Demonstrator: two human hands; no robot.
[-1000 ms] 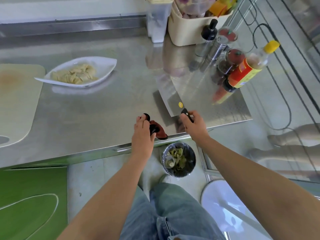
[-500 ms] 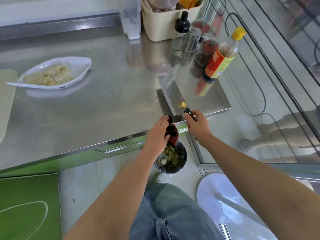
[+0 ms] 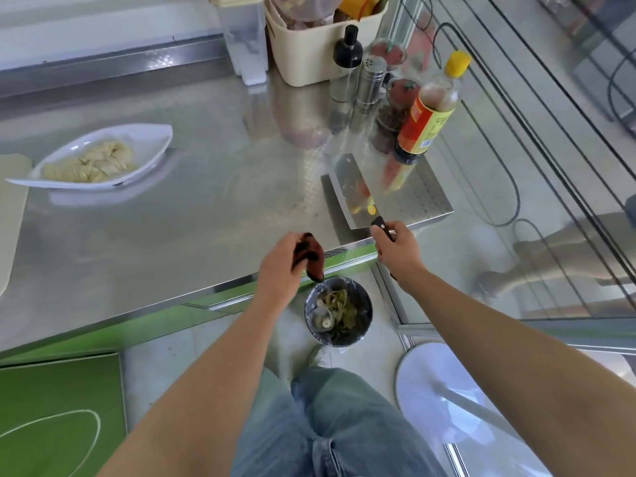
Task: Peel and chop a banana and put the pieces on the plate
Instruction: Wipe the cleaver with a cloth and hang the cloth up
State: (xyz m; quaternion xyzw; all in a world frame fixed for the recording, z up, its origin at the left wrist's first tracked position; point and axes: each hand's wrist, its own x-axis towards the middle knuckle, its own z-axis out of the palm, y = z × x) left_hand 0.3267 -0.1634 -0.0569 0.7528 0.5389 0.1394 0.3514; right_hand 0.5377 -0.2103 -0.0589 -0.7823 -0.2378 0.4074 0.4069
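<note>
A white boat-shaped plate [image 3: 151, 139] at the left of the steel counter holds pale chopped banana pieces [image 3: 93, 161]. My left hand [image 3: 280, 270] grips a dark brown, blackened banana peel [image 3: 315, 258] at the counter's front edge, directly above a small bin [image 3: 339, 315] on the floor. My right hand [image 3: 395, 247] holds the black handle of a cleaver [image 3: 354, 191], whose blade lies flat on the counter near the right corner.
Behind the cleaver stand a yellow-capped sauce bottle [image 3: 430, 108], spice jars, shakers and a cream basket [image 3: 316, 49]. A pale cutting board [image 3: 10, 218] shows at the far left. A white stool [image 3: 444, 390] stands at the lower right, and the bin holds green peel scraps.
My left hand has carried the peel from the counter out over its front edge, above the bin. My right hand stays on the cleaver handle. The camera has shifted.
</note>
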